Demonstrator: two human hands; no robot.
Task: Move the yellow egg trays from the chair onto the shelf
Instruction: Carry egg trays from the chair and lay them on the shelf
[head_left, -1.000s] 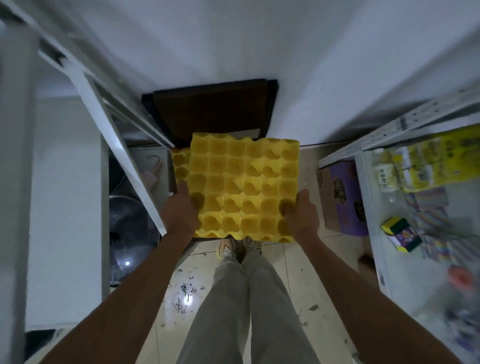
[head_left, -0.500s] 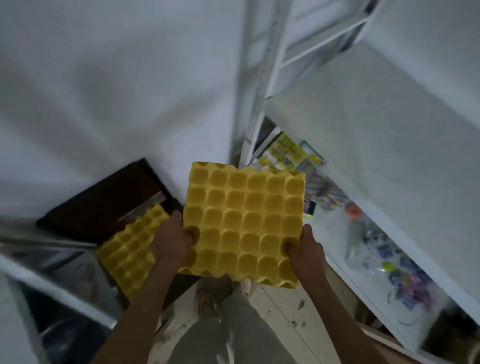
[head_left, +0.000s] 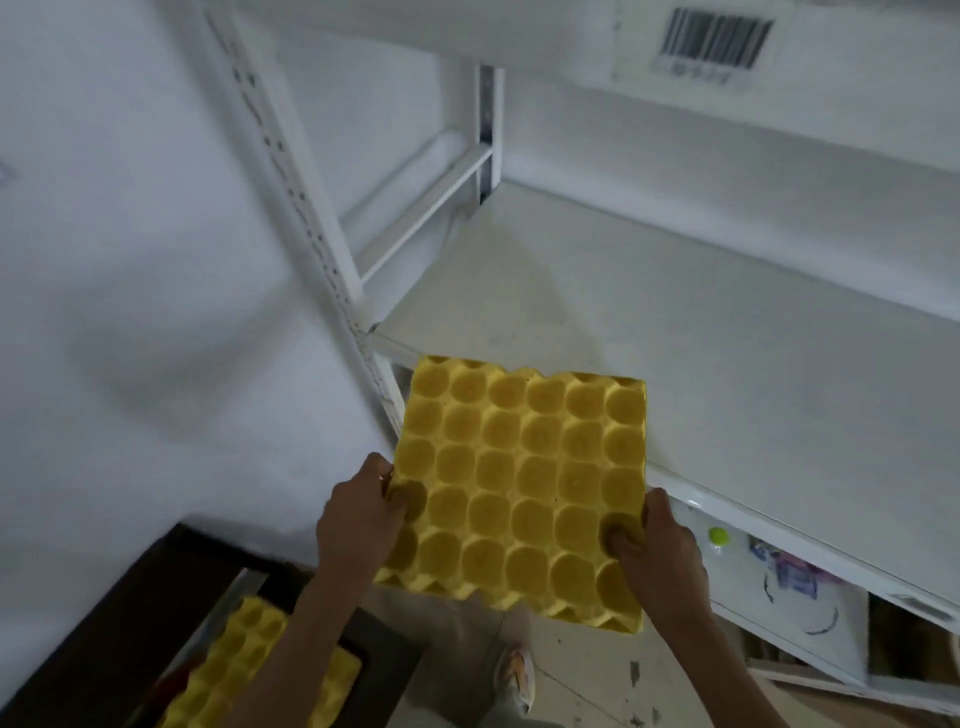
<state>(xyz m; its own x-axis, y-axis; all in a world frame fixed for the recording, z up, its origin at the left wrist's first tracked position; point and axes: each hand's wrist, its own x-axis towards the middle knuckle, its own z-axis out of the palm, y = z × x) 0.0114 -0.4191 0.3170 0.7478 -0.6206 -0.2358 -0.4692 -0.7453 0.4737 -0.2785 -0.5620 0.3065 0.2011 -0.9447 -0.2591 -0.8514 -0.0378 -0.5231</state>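
Note:
I hold a yellow egg tray (head_left: 522, 483) flat in the air, its far edge over the front left corner of the white shelf board (head_left: 675, 322). My left hand (head_left: 361, 514) grips its left edge with the thumb in a cup. My right hand (head_left: 657, 558) grips its right near corner the same way. Another yellow egg tray (head_left: 244, 670) lies on the dark chair (head_left: 130, 613) at the bottom left, partly hidden by my left forearm.
A white perforated shelf post (head_left: 306, 208) stands left of the board, against the white wall. A lower shelf (head_left: 779, 597) holds small packets and a green cap. An upper shelf with a barcode label (head_left: 711, 39) hangs overhead. Speckled floor lies below.
I have turned further right and lifted the tray from chair height up to the shelf board. The chair has slid to the bottom left of view. Both hands keep their grip.

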